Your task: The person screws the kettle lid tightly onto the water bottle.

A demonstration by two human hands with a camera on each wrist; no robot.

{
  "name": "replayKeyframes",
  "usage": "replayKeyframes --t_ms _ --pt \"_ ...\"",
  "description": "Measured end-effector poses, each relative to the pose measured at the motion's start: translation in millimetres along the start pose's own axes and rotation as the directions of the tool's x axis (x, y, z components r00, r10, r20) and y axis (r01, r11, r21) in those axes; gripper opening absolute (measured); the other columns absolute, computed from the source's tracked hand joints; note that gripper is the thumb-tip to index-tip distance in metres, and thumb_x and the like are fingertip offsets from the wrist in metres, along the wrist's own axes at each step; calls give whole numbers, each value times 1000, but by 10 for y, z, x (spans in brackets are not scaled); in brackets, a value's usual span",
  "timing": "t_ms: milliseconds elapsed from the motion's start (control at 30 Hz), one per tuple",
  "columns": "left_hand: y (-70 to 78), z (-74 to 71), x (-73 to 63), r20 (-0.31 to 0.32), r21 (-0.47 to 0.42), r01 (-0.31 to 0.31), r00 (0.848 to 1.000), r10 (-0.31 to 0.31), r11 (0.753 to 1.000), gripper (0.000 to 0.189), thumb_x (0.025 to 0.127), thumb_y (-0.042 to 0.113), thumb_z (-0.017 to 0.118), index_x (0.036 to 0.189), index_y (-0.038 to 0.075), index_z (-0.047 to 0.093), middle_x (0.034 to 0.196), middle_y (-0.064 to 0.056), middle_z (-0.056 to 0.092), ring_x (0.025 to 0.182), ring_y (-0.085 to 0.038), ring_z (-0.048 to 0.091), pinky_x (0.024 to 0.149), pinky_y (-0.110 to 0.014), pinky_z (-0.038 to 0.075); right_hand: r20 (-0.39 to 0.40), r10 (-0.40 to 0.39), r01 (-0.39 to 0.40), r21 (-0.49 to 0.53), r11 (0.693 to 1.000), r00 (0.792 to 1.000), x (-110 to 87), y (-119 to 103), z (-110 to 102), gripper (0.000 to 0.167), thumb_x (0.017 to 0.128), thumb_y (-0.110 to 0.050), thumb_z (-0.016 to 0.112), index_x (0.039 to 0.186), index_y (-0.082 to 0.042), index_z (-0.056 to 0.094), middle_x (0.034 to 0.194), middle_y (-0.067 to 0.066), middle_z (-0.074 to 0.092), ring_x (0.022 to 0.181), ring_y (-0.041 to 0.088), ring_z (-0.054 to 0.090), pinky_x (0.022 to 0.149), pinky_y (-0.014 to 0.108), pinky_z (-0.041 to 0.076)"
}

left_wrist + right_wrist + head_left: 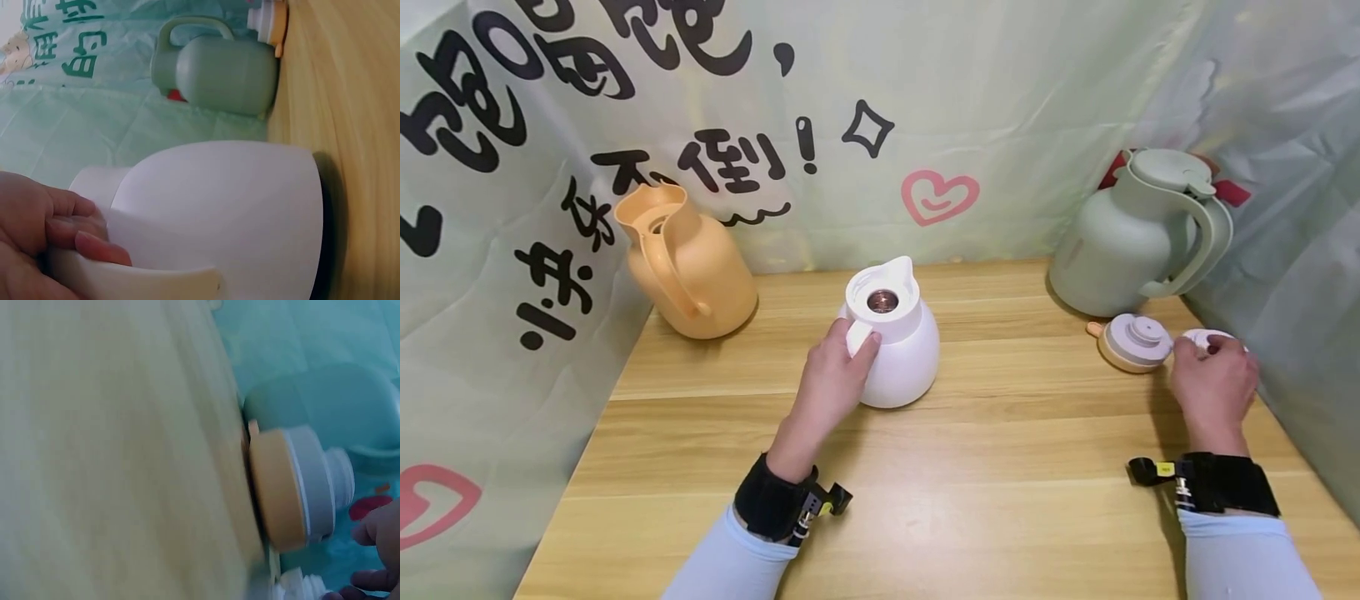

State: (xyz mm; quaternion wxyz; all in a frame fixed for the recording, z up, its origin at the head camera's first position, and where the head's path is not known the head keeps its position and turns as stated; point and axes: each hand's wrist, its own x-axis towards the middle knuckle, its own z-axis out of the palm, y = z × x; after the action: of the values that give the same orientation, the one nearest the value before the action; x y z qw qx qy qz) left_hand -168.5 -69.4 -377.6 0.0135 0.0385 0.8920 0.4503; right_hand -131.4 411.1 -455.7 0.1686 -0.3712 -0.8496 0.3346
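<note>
My left hand [837, 367] grips the handle of a white jug [901, 367], which stands upright with its mouth uncovered, a dark metallic opening inside. In the left wrist view, the fingers wrap the handle [156, 281] near the jug's neck. Over at the right, my right hand [1216, 383] has its fingers curled at a white lid [1206, 337] on the table, which they partly hide. Beside it an orange and grey lid [1138, 342] lies upside down. The right wrist view shows the white lid's threaded part [300, 586] next to the fingertips.
An orange jug [700, 267], its top uncovered, stands at the back left. A large grey-green jug [1123, 233] with its lid on stands at the back right, behind the lids. A printed cloth [1022, 100] hangs around the wooden table [1000, 492].
</note>
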Motion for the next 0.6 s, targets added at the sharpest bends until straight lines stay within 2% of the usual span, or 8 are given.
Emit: replayKeyframes --t_ms 133,267,433,600 --pt "9 16 -22 -22 -8 1 1000 -2 1000 43 104 39 59 129 5 57 117 -17 70 108 -31 67 89 -50 57 12 88 -87 -47 995 996 49 76 -67 82 95 -44 52 157 5 29 156 38 27 138 61 35 111 69 29" --pt "12 18 -25 -18 -12 2 1000 -2 1000 44 104 40 59 129 4 57 117 -17 70 108 -31 67 90 -50 57 61 156 -146 -141 979 986 119 161 -130 100 92 -52 57 155 12 12 154 40 11 136 65 31 109 71 30" --pt "8 21 -14 -15 -9 3 1000 -3 1000 45 104 40 58 130 4 57 119 -17 70 110 -31 68 91 -51 57 136 184 -145 -259 955 973 219 222 -163 112 89 -55 60 152 21 7 150 46 5 136 67 24 106 72 31" --pt "3 25 -3 -19 -5 -4 1000 4 1000 44 104 39 59 130 4 57 119 -17 70 110 -32 68 92 -51 57 172 173 -118 -290 950 970 266 235 -148 121 87 -58 63 150 23 0 149 52 5 138 67 18 108 72 27"
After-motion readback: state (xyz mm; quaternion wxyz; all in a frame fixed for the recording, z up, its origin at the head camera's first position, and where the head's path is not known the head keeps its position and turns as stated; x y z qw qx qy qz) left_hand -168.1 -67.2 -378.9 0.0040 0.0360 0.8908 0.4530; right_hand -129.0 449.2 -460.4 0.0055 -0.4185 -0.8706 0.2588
